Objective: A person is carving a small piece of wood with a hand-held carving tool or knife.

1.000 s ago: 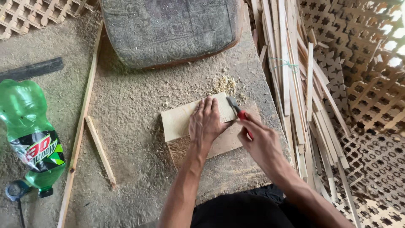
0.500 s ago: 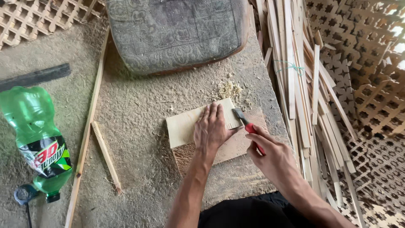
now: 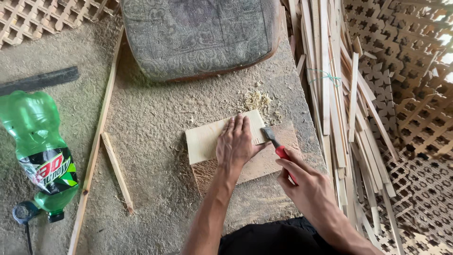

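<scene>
The pale thin board lies flat on a darker cutting slab, its long axis running from eight to two o'clock. The left hand presses spread on its right part. At four o'clock from that hand, the right hand is clenched on a red-handled chisel, blade touching the board's right end.

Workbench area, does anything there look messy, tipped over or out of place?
The green plastic bottle lies tipped on its side at the left. Wood shavings are scattered just beyond the pale sheet that the left hand presses flat, while the right hand holds a red-handled blade at its edge.
</scene>
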